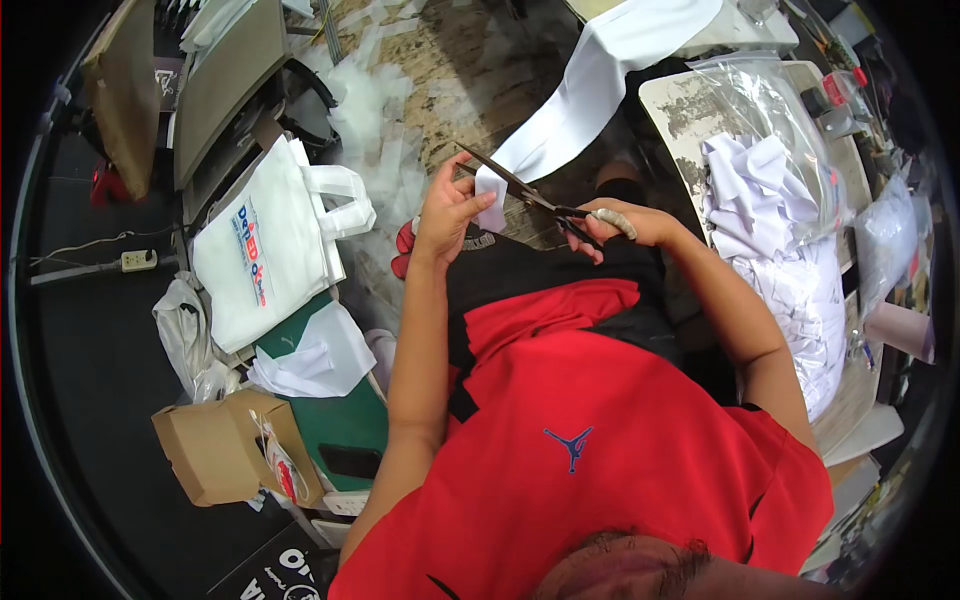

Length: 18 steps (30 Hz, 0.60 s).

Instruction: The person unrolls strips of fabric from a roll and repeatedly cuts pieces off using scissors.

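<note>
My right hand grips the handles of a pair of large dark scissors, one handle bound with pale wrapping. Its blades are spread and point up and left, lying across a long white fabric strip. My left hand pinches the folded near end of this strip between thumb and fingers, beside the blades. From there the strip runs up to the right, onto a light surface at the top. Both hands are above my lap, over dark shorts.
White fabric pieces and a clear plastic bag lie on a worn board at the right. At the left are a white tote bag, folded white cloth, an open cardboard box and a phone.
</note>
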Each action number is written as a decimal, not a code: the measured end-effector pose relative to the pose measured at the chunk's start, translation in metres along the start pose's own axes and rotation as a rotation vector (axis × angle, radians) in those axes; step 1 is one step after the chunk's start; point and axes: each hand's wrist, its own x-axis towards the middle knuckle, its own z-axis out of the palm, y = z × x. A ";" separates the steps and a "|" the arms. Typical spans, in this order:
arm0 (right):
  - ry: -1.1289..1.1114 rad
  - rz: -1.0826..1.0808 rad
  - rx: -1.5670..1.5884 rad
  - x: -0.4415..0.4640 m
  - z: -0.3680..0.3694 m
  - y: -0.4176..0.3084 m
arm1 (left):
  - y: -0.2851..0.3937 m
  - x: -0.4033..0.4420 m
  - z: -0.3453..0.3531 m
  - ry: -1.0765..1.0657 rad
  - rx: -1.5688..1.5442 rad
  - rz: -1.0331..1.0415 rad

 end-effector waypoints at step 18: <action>0.041 -0.130 0.064 0.000 -0.003 0.010 | -0.020 0.024 -0.011 -0.120 0.105 -0.005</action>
